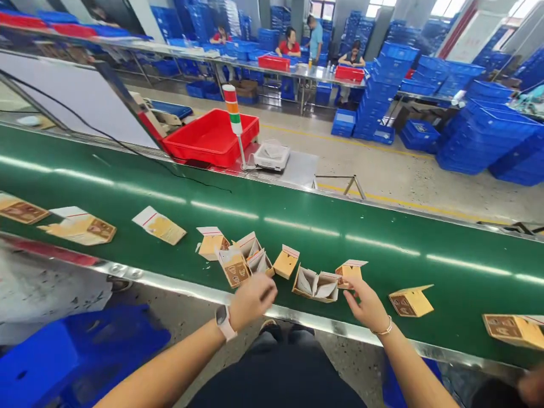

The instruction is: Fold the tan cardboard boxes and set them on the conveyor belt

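Note:
My left hand (254, 301), wearing a watch, is loosely closed at the near edge of the belt, with nothing visible in its fingers. Just beyond it lie an open carton with grey-white inserts (258, 262) and a brown-printed carton (234, 268). A small tan carton (286, 263) with its flap up stands past my fingertips. Between my hands rests an open carton (315, 285) holding two folded grey-white inserts. My right hand (364, 305) has thumb and fingers apart, its fingertips against another small flapped carton (353, 271); whether they grip it is unclear.
More cartons lie along the green conveyor belt (297, 212), including one at left (161, 225) and one at right (411, 301). A red bin (212, 139), signal light (232, 110) and scale (272, 157) stand beyond. Blue stools (85, 351) flank me. Several people work behind.

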`<state>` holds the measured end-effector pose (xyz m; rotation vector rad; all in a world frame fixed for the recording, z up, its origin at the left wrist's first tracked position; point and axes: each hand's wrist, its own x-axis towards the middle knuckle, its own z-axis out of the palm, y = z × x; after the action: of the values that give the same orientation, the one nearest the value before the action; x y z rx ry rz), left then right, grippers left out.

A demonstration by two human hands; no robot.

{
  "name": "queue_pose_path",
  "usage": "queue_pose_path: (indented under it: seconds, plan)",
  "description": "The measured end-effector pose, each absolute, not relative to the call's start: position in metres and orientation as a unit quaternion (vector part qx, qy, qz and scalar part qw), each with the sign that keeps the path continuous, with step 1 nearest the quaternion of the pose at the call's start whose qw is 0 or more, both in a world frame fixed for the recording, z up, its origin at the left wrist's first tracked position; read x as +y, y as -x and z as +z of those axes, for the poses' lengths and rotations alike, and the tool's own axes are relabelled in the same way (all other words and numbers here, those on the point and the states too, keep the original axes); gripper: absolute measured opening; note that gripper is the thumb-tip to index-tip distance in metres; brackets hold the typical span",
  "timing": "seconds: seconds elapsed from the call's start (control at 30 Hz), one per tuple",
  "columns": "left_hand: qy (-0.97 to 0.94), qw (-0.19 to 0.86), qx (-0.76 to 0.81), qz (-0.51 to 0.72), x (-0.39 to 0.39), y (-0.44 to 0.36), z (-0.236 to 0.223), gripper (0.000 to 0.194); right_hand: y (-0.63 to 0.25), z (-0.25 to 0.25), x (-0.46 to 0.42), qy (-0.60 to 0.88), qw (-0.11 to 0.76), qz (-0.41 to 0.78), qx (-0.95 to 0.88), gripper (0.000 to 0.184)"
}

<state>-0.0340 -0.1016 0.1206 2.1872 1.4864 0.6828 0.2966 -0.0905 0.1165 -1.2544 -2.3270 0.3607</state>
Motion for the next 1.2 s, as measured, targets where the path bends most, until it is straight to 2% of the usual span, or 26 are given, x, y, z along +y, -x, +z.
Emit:
queue_pose_path:
  seconds: [0.07,0.13,0.17,0.23,0.37,0.47,0.57,0.63,0.73,0.8,0.9,1.0,1.03,1.1,1.2]
  plan:
    - [-0.792,0.350,0.450,0.216,-0.130,0.005,0.100,0.007,-0.303,0.094,-0.112,0.490,0.262,0.137,-0.820,0.036]
    - [-0.772,0.427,0.430,0.191,-0.147,-0.023,0.075,0.005,-0.301,0.072,-0.124,0.490,0.279,0.122,-0.817,0.024]
    - [-0.763,0.439,0.433,0.196,-0.151,-0.035,0.063,0.010,-0.298,0.063,-0.127,0.486,0.289,0.112,-0.817,0.017]
    - [-0.755,0.411,0.445,0.251,-0.152,-0.053,0.042,0.023,-0.297,0.050,-0.132,0.481,0.307,0.101,-0.815,0.019]
    - [-0.804,0.280,0.382,0.361,-0.149,-0.075,0.009,0.045,-0.310,0.035,-0.147,0.449,0.340,0.116,-0.818,0.024]
    - [-0.845,0.229,0.337,0.347,-0.152,-0.091,-0.008,0.050,-0.323,0.019,-0.158,0.402,0.348,0.155,-0.833,0.035]
    - [-0.850,0.214,0.382,0.292,-0.155,-0.104,-0.009,0.046,-0.325,0.006,-0.159,0.390,0.330,0.184,-0.840,0.048]
    - [-0.843,0.219,0.424,0.247,-0.153,-0.110,0.001,0.039,-0.321,0.006,-0.154,0.407,0.310,0.190,-0.838,0.042]
    - [-0.821,0.246,0.479,0.191,-0.145,-0.118,0.022,0.026,-0.312,0.015,-0.145,0.450,0.278,0.205,-0.823,0.018]
    - [-0.801,0.282,0.497,0.180,-0.139,-0.124,0.032,0.027,-0.308,0.020,-0.141,0.476,0.276,0.228,-0.803,0.015]
    - [-0.750,0.367,0.495,0.242,-0.141,-0.138,0.032,0.031,-0.304,0.015,-0.145,0.541,0.336,0.271,-0.722,0.026]
    - [-0.603,0.434,0.560,0.366,-0.152,-0.153,0.019,0.012,-0.300,-0.001,-0.158,0.675,0.424,0.301,-0.524,0.027]
    - [-0.534,0.452,0.596,0.393,-0.156,-0.158,0.015,0.014,-0.299,-0.007,-0.162,0.706,0.441,0.324,-0.449,0.033]
    - [-0.406,0.514,0.641,0.401,-0.161,-0.165,0.011,0.032,-0.297,-0.015,-0.170,0.717,0.460,0.401,-0.338,0.046]
    - [-0.294,0.642,0.617,0.345,-0.160,-0.171,0.017,0.034,-0.297,-0.019,-0.177,0.665,0.468,0.506,-0.286,0.051]
